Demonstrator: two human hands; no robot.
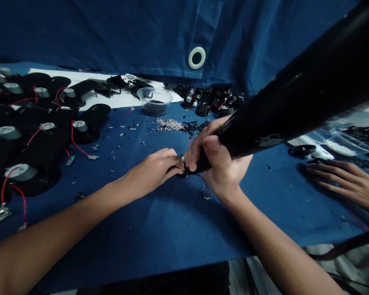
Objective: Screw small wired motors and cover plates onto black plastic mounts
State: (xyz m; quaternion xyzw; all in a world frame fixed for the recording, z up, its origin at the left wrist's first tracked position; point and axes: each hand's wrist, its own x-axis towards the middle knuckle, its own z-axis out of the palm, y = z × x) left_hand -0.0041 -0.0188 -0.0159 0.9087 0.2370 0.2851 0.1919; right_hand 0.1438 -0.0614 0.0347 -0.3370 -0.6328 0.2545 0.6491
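Note:
My right hand (pixel 223 164) is wrapped around the lower end of a long black cylindrical tool (pixel 283 98), which looks like an electric screwdriver and runs up past the top right. Its tip points down beside my left fingers and is hidden. My left hand (pixel 160 170) is closed, fingertips pinched on a small dark part (pixel 182 174) mostly covered by both hands. Thin red and blue wires with a small connector (pixel 207 198) trail out below my right hand. Just beyond the hands lie a pile of small silver screws (pixel 170 124) and a heap of small black pieces (pixel 193 127).
Black housings with silver motors (pixel 20 172) and red wires fill the left side. A clear plastic bowl (pixel 154 101) holds small dark pieces. More black parts (pixel 206 100) lie at the back. Another person's hand (pixel 347 180) rests at right, near clear trays (pixel 350 143). Blue cloth (pixel 160 246) covers the table.

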